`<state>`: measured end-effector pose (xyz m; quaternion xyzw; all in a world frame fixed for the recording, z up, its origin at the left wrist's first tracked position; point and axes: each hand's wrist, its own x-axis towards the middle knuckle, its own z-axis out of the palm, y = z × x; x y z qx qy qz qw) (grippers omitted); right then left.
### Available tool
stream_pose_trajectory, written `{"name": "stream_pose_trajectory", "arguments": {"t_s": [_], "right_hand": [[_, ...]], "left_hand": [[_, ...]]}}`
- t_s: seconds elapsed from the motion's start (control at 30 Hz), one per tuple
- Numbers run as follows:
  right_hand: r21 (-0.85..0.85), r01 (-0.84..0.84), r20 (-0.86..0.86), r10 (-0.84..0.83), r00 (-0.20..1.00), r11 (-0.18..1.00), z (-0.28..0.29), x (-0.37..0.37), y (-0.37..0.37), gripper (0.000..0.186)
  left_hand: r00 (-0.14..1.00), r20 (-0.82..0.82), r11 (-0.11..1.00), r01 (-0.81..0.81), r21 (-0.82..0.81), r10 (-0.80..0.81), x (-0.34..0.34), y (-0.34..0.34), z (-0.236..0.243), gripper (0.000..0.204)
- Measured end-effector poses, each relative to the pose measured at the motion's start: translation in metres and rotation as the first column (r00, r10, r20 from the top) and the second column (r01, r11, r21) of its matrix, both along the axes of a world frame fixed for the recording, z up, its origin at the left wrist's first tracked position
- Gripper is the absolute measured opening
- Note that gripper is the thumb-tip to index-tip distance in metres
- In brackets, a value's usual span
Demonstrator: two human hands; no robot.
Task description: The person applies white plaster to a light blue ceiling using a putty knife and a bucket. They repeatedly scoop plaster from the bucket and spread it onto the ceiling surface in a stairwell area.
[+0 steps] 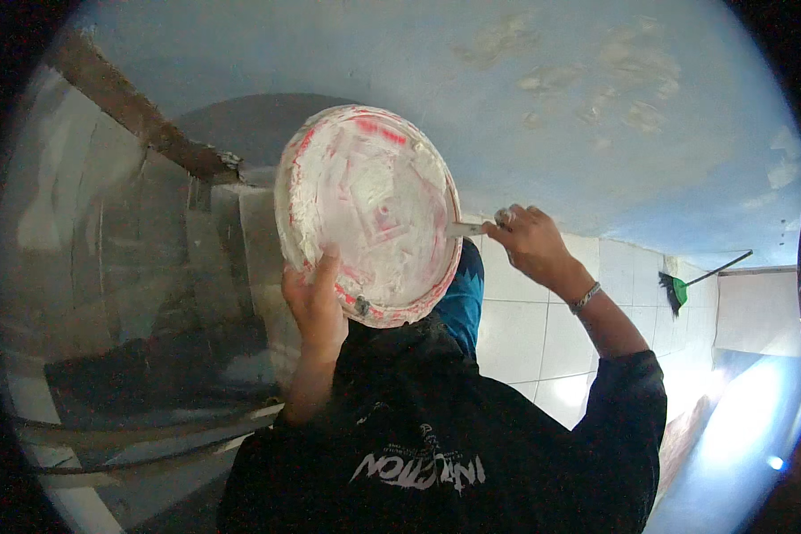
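My left hand (pixel 318 303) grips the lower left rim of a round bucket lid (pixel 387 200), its thumb lying over the face. The lid is tilted up, and thick white paste, perhaps wall filler, coats it with red showing through. My right hand (pixel 534 242) is closed around what looks like a putty knife (pixel 465 230), whose visible part is pale and touches or overlaps the lid's right edge. The far end of the knife is hard to make out. White smears mark the fingers of the right hand.
A blue wall (pixel 543 142) with rough whitish patches (pixel 641 71) runs along the top and right. White floor tiles (pixel 516 320) lie below it. A green broom (pixel 676 290) leans at the right. Greyish panels (pixel 80 205) with a brown, broken edge (pixel 142 116) stand at the left.
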<state>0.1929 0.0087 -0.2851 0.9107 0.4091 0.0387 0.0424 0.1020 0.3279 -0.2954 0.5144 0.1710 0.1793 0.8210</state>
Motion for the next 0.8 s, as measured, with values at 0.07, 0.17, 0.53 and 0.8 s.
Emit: {"name": "stream_pose_trajectory", "arguments": {"t_s": [0.07, 0.17, 0.53, 0.8], "right_hand": [[0.031, 0.01, -0.083, -0.007, 0.996, 0.999, 0.006, -0.014, 0.006, 0.037], [-0.038, 0.05, -0.22, -0.058, 0.974, 0.998, 0.021, -0.03, 0.019, 0.03], [-0.127, 0.098, -0.371, -0.139, 0.918, 0.987, 0.074, -0.058, 0.068, 0.022], [0.284, 0.187, -0.633, 0.037, 0.773, 0.94, 0.079, -0.035, 0.066, 0.02]], "left_hand": [[1.0, -0.015, 0.999, -0.014, 0.038, 0.015, 0.002, -0.001, 0.005, 0.055], [0.999, -0.036, 0.995, 0.008, 0.103, -0.004, 0.006, 0.003, 0.014, 0.05], [0.999, -0.049, 0.934, 0.025, 0.356, -0.009, 0.017, 0.001, 0.032, 0.044], [0.999, 0.026, 0.952, 0.027, 0.304, -0.036, 0.014, -0.002, 0.034, 0.043]]}}
